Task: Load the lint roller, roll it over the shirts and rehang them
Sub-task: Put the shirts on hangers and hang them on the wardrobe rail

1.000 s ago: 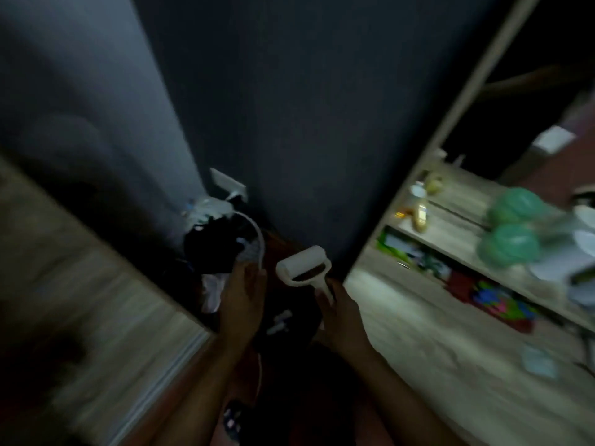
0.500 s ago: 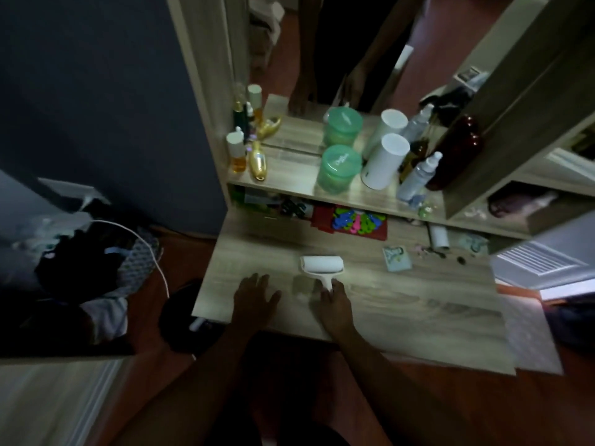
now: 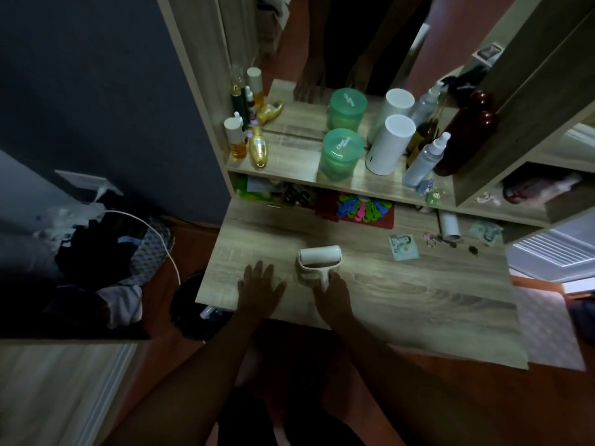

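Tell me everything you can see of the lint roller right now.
The lint roller is off-white and looks plastic: a cylinder head across a forked frame, a dark gap beneath it, and a short handle pointing toward the person. It lies on the wooden desk. The right hand grips its handle; the left hand rests flat on the desk beside it, not touching it.

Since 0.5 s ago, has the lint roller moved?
No. The lint roller stays put over the desk, same gap left of the green card, right hand on its handle.
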Tool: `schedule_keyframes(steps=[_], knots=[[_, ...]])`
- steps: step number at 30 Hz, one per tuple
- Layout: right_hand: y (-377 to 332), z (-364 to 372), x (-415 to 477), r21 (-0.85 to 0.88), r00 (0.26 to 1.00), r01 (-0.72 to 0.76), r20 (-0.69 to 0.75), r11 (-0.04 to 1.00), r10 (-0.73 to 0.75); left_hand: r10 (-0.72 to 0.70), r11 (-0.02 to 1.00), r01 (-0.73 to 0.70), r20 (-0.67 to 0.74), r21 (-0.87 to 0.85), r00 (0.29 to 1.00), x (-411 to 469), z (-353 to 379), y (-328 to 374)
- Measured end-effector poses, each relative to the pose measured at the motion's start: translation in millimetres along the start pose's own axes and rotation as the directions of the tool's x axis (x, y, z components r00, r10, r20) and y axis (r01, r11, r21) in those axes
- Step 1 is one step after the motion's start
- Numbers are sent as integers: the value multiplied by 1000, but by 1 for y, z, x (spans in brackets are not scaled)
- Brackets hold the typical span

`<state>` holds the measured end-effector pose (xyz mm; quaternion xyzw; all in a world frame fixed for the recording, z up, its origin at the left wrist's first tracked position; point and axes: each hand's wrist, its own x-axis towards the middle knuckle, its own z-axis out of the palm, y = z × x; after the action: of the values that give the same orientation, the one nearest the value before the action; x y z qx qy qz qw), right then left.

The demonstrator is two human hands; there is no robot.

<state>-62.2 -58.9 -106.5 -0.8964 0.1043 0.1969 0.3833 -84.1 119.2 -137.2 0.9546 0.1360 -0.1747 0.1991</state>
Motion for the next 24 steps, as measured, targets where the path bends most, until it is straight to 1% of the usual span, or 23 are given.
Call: schedule_keyframes(steps=[3,5,6,8,10,12,14,15,17,19,21,22,24], knots=[[-5,-10,-1,-65,999,20,-27,998,-22,3,1000,-3,27,2,1000,-6,-15,-3],[-20,-15,-10,-33,996,31,-84,999,-34,2,1000,-2,-9,-16,1000,-12,-32,-4],[-32,-16,-16,1,991,69,-112,998,-68,2,999,-3,-25,-37,1000,-17,-43,-6],[-65,-9,-27,53,957,259,-146,964,-249,-3,996,-6,-93,-90,996,-30,-72,-14],[-112,4,-36,64,908,414,-91,908,-408,-5,993,-23,-233,-118,972,-48,-108,-34],[-174,14,-52,127,841,539,-14,833,-542,-25,995,-16,-379,-104,925,-75,-151,-62],[-241,23,-78,212,733,656,48,725,-678,-122,988,56,-499,-146,858,-114,-201,-92],[-275,27,-94,255,671,701,79,666,-737,-168,981,82,-568,-173,805,-136,-228,-107],[-339,36,-132,336,526,778,114,531,-843,-209,977,113,-713,-180,669,-181,-279,-143],[-402,49,-175,406,352,834,128,372,-927,-247,969,167,-799,-185,548,-228,-329,-183],[-463,63,-225,436,155,880,113,189,-981,-253,960,227,-863,-166,437,-279,-378,-219],[-492,71,-253,443,60,891,105,101,-993,-246,953,263,-890,-149,385,-307,-403,-235],[-543,85,-311,470,-107,882,108,-44,-988,-222,931,349,-927,-109,303,-364,-448,-265]])
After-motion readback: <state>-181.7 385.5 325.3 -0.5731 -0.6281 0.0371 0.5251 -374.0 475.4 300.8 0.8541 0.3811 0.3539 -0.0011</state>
